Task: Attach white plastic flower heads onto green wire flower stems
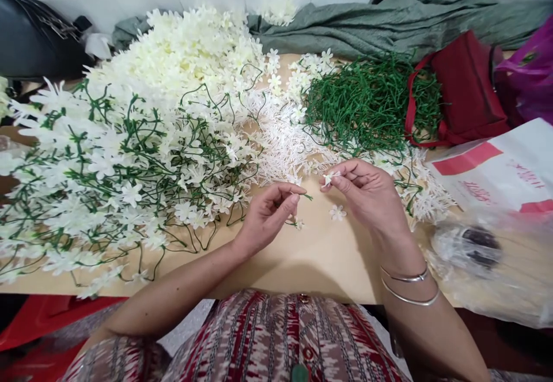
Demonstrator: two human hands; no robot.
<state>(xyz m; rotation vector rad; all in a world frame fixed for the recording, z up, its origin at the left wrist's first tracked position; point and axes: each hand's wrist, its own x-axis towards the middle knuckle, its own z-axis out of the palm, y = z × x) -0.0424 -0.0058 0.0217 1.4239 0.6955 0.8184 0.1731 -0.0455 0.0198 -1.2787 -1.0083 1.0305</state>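
In front of the green stem pile (360,102), the left hand (268,214) pinches a thin stem (308,196) in its fingers; the right hand (367,193), nearer the pile, pinches a white blossom (329,179). Stemmed flowers (131,194) lie left of the pile.

Illegible red lettering (476,192) on white bag (503,166)

green stems (363,102): looking rough, plastic | white flowers (190,48) left of stems: looking matt, fabric-like | cloth (371,27) behind stems: looking matt
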